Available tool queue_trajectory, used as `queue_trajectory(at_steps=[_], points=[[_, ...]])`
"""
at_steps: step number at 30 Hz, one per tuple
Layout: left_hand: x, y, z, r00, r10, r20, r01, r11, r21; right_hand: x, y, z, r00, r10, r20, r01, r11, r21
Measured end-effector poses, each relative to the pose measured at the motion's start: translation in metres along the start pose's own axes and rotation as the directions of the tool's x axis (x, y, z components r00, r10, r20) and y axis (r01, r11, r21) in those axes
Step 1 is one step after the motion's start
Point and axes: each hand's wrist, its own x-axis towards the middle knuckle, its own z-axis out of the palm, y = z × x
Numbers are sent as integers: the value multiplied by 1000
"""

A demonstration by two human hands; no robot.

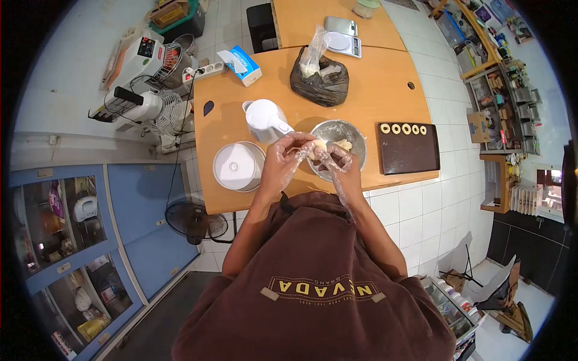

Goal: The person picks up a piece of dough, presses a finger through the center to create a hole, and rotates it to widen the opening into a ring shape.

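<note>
Pale dough (320, 145) is pinched between the fingertips of my left hand (289, 157) and my right hand (341, 166). Both hands are dusted with white flour, and their fingers are closed on the piece. Just beneath them stands a metal mixing bowl (357, 133), its inside smeared with flour. More dough (344, 144) lies in the bowl, partly hidden by my right hand. To the right, a dark baking tray (409, 153) carries a row of several dough rings (406, 129) along its far edge.
Left of the bowl stand a white pitcher (262, 119) and a round white lidded container (235, 166). Farther back are a black plastic bag (322, 87), a blue tissue box (244, 66) and kitchen scales (343, 43). The wooden table (385, 90) ends close to my body.
</note>
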Motion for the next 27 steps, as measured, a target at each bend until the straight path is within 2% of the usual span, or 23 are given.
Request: queue_trajectory(at_steps=[4, 7, 10, 13, 16, 19, 22, 25, 27], points=[[-1, 3, 5, 999, 14, 31, -12, 998, -56, -2, -4, 3, 998, 33, -51, -27, 993, 118], [1, 13, 5, 999, -47, 17, 46, 998, 45, -2, -5, 1, 998, 48, -32, -45, 996, 79], [3, 12, 4, 1000, -12, -13, 13, 995, 98, -2, -6, -3, 998, 67, -18, -68, 997, -35], [3, 10, 5, 999, -38, 8, 38, 998, 58, -5, -9, 1, 995, 68, -68, -66, 998, 25], [3, 14, 5, 998, -55, 31, 52, 996, 77, -3, 0, -3, 997, 52, -50, -51, 998, 30], [3, 17, 2, 997, -14, 79, -3, 979, 206, -4, -1, -6, 997, 38, -64, -39, 999, -18], [4, 20, 4, 995, -9, 102, -7, 989, 148, -7, -3, -5, 995, 13, -99, -10, 999, 32], [-1, 24, 13, 996, -75, 50, 75, 997, 12, -8, -5, -1, 992, 25, -126, -18, 998, 55], [-1, 17, 9, 998, -37, 57, 37, 999, -13, -7, -6, -4, 996, 29, -87, -26, 999, 33]])
